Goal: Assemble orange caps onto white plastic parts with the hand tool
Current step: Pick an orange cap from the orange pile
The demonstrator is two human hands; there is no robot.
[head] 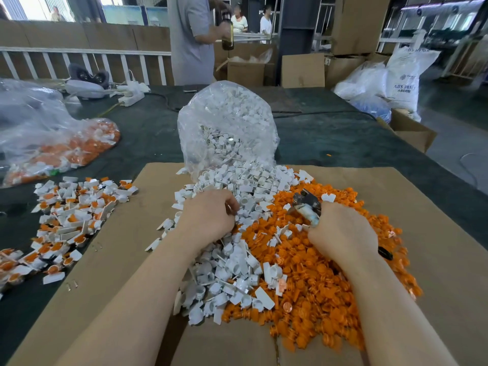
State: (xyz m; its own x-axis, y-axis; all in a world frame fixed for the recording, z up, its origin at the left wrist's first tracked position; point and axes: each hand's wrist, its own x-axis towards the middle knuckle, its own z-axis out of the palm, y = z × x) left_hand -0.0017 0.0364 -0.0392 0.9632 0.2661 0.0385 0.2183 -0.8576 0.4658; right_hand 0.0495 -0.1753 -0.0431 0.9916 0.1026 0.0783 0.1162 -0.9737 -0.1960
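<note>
The bench was dark green under a plain brown cardboard sheet. White plastic parts lay heaped beside bright orange caps. At the left, the finished pieces were white with orange. The far clear bag showed white; the left clear bag showed orange. The hand tool was grey metal.

head view, looking forward and down, close above cardboard sheet

Both forearms reach forward, bare. The left hand lies knuckles up, fingers curled downward at their tips. Well apart from it, the right hand is fisted around the hand tool, whose head juts past its thumb side.
</note>
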